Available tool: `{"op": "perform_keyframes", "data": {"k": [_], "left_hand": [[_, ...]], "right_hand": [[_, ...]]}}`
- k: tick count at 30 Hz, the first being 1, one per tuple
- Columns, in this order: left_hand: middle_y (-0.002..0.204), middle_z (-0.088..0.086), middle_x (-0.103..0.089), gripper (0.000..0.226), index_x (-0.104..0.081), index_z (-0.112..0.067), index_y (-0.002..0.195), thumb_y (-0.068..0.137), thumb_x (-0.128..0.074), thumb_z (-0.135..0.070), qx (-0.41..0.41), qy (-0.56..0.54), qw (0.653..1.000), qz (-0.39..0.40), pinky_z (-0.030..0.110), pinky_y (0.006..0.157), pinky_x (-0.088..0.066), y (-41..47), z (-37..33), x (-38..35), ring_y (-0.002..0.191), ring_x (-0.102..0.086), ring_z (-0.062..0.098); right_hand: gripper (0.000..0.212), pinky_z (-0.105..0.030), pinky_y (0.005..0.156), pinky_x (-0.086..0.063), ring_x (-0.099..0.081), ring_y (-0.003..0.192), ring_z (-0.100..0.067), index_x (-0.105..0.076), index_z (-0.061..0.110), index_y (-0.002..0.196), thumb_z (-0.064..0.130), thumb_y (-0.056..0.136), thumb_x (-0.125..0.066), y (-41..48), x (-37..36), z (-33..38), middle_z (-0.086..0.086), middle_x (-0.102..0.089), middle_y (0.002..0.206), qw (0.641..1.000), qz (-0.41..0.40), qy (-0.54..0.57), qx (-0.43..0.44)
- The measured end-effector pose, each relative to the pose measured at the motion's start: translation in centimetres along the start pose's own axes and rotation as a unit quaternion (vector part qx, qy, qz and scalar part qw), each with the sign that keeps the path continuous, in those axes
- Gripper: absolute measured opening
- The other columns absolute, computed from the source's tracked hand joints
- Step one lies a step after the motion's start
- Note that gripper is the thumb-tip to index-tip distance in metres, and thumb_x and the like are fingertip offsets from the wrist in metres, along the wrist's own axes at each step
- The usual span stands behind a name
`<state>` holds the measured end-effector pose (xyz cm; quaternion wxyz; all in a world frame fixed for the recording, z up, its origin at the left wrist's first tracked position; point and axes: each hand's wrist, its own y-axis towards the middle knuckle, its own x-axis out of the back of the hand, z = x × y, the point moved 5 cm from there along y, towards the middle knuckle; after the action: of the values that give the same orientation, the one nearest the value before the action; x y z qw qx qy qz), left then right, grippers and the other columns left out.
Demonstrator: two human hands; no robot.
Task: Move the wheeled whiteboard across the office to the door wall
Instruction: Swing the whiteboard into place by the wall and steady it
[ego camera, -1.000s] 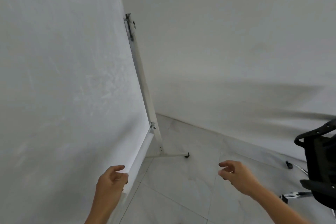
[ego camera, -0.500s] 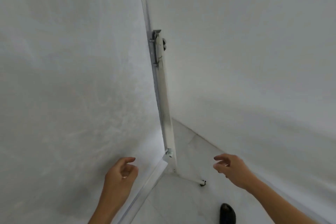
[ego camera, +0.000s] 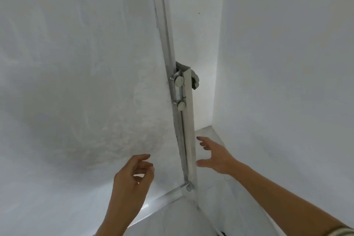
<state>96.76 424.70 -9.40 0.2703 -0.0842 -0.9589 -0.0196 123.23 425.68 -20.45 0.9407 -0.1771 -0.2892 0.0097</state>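
smeared whiteboard (ego camera: 76,82), metal-edged; left hand (ego camera: 132,178) and right hand (ego camera: 216,156) spread, seemingly not touching.

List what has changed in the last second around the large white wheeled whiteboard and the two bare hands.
The left hand has let go of the large white wheeled whiteboard's bottom rail and now hangs open in front of its surface. The right hand has moved up towards the grey metal side post, not gripping it. The view has closed in on the white wall corner; the black office chair is gone from view. Both hands remain empty.
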Motion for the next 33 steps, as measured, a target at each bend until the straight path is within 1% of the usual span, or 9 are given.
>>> {"op": "perform_keyframes", "data": {"k": [3, 6, 8, 10, 15, 20, 25, 29, 33], "left_hand": [[0.089, -0.011, -0.072, 0.026, -0.062, -0.032, 0.102, 0.087, -0.066, -0.011, -0.045, 0.020, 0.998, -0.046, 0.009, 0.068, -0.051, 0.6, -3.2, 0.1, 0.086, -0.065, 0.000], [0.097, -0.016, -0.068, 0.028, -0.058, -0.033, 0.110, 0.087, -0.066, -0.020, -0.091, 0.044, 0.992, -0.074, 0.017, 0.076, -0.053, 1.5, -6.4, -0.3, 0.090, -0.065, 0.006], [0.100, -0.015, -0.066, 0.032, -0.055, -0.032, 0.117, 0.087, -0.065, -0.027, -0.113, 0.051, 0.988, -0.093, 0.021, 0.078, -0.054, 2.3, -8.2, -0.9, 0.093, -0.064, 0.007], [0.101, -0.013, -0.063, 0.037, -0.052, -0.031, 0.120, 0.086, -0.065, -0.035, -0.129, 0.057, 0.985, -0.101, 0.024, 0.079, -0.055, 3.0, -9.9, -1.7, 0.094, -0.063, 0.007], [0.086, -0.009, -0.068, 0.028, -0.052, -0.032, 0.101, 0.081, -0.067, -0.045, -0.135, 0.069, 0.978, -0.146, 0.034, 0.077, -0.057, 2.8, -12.1, -2.7, 0.083, -0.065, 0.010], [0.085, -0.014, -0.062, 0.037, -0.050, -0.031, 0.100, 0.076, -0.070, -0.051, -0.119, 0.073, 0.973, -0.181, 0.033, 0.077, -0.056, 0.5, -12.7, -4.0, 0.082, -0.063, 0.010], [0.085, -0.018, -0.060, 0.047, -0.050, -0.029, 0.099, 0.069, -0.068, -0.060, -0.100, 0.059, 0.969, -0.217, 0.034, 0.078, -0.055, -2.9, -13.7, -5.4, 0.082, -0.062, 0.008], [0.084, -0.014, -0.063, 0.043, -0.052, -0.025, 0.099, 0.072, -0.075, -0.050, -0.085, 0.053, 0.968, -0.228, 0.035, 0.076, -0.057, -5.3, -14.2, -5.9, 0.080, -0.063, 0.011], [0.082, -0.008, -0.067, 0.038, -0.055, -0.022, 0.095, 0.073, -0.076, -0.046, -0.076, 0.041, 0.963, -0.254, 0.034, 0.074, -0.058, -8.5, -14.2, -5.3, 0.076, -0.065, 0.013]], "right_hand": [[0.092, -0.039, 0.110, -0.040, -0.046, 0.128, -0.012, -0.036, 0.030, 0.144, 0.031, 0.066, -0.085, 3.3, -0.6, 1.6, 0.008, -0.052, 0.138, 0.998, 0.059, -0.010, 0.026], [0.075, -0.042, 0.104, -0.048, -0.058, 0.116, -0.021, -0.055, 0.020, 0.129, 0.027, 0.062, -0.087, 5.1, -2.1, 2.3, -0.001, -0.063, 0.125, 0.996, 0.088, -0.019, 0.012], [0.070, -0.044, 0.099, -0.052, -0.062, 0.109, -0.024, -0.060, 0.017, 0.121, 0.031, 0.057, -0.086, 5.7, -3.0, 2.1, -0.005, -0.066, 0.118, 0.995, 0.093, -0.028, -0.001], [0.061, -0.042, 0.097, -0.053, -0.063, 0.107, -0.025, -0.062, 0.016, 0.118, 0.027, 0.062, -0.083, 5.8, -3.2, 2.2, -0.007, -0.067, 0.116, 0.996, 0.088, -0.029, 0.000], [0.051, -0.039, 0.099, -0.051, -0.062, 0.111, -0.026, -0.059, 0.017, 0.122, 0.021, 0.074, -0.076, 4.4, -3.0, 2.2, -0.008, -0.066, 0.122, 0.993, 0.110, -0.037, 0.002], [0.059, -0.042, 0.104, -0.047, -0.059, 0.117, -0.027, -0.050, 0.014, 0.134, 0.018, 0.080, -0.073, 2.2, -2.3, 1.7, -0.009, -0.062, 0.128, 0.989, 0.129, -0.063, 0.031], [0.060, -0.040, 0.100, -0.050, -0.061, 0.113, -0.027, -0.042, 0.016, 0.137, 0.023, 0.084, -0.069, -1.3, -2.1, 0.4, -0.008, -0.062, 0.128, 0.983, 0.137, -0.105, 0.063], [0.055, -0.035, 0.095, -0.050, -0.062, 0.110, -0.026, -0.041, 0.015, 0.134, 0.025, 0.087, -0.066, -4.4, -3.1, -0.4, -0.008, -0.062, 0.125, 0.977, 0.150, -0.127, 0.087], [0.054, -0.039, 0.096, -0.052, -0.064, 0.106, -0.025, -0.045, 0.016, 0.130, 0.029, 0.083, -0.070, -7.1, -4.7, -0.9, -0.006, -0.065, 0.120, 0.973, 0.160, -0.135, 0.098]]}}
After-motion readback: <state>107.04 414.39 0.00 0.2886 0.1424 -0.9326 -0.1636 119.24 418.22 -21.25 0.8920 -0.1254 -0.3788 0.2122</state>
